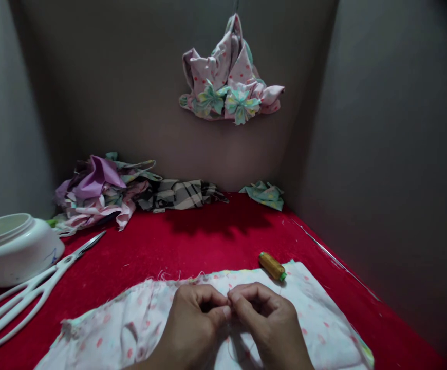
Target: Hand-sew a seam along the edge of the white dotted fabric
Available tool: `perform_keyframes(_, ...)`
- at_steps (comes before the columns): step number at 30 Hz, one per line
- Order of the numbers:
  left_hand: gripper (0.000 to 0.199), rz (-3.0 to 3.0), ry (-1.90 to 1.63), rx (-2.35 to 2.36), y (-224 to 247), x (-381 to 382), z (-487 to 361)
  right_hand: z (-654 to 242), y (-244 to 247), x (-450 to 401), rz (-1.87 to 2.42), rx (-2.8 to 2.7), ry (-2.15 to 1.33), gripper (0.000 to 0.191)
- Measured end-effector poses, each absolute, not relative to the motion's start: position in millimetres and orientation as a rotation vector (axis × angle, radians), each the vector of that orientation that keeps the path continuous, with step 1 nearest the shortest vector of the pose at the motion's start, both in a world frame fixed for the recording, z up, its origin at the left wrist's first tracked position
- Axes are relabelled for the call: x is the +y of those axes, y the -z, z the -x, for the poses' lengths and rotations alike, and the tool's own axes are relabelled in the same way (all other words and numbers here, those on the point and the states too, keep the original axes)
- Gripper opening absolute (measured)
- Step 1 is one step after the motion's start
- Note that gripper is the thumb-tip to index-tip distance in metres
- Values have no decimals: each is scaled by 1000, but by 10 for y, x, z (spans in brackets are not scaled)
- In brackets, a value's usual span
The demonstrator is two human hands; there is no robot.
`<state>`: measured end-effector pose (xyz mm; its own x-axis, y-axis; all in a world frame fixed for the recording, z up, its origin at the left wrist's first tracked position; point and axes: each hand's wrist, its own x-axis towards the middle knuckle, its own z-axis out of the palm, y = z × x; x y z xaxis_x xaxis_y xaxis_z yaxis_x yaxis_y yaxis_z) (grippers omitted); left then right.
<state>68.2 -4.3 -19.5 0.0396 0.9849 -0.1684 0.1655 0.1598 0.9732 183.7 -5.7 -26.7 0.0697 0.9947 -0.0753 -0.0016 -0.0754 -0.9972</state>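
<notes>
In the head view, you worked at a red-covered surface (208, 252) boxed in by a grey left wall (7, 103), a back wall (131, 103) and a right wall (393, 154). A dotted garment with bows (242, 69) hung above the back of the surface, with a dark shadow on the red below it.

The white dotted cloth (157, 308) lay flat on the near part, its frayed far edge facing the back wall and its near edge out of the picture. Your left hand (196, 321) and right hand (272, 318) met over it, fingertips pinched together; you could not tell what was between them. A gold thread spool (272, 266) lay by the cloth's far edge.

Along the back, a pile of scraps (100, 180), a plaid cloth (185, 194) and a green scrap (265, 194) took up the margin. White-handled scissors (67, 260) and a white pot (26, 252) crowded your left. Your widest room was the red stretch beyond the cloth; on the right, red narrowed toward a thin shiny strip (335, 262) by the wall.
</notes>
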Motion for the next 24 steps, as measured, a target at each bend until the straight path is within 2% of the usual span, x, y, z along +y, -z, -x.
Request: perform_keyframes(24, 13, -1222, -998, 1287, 256, -44, -664, -1820, 228, -55, 1316, -1122, -1206, 14)
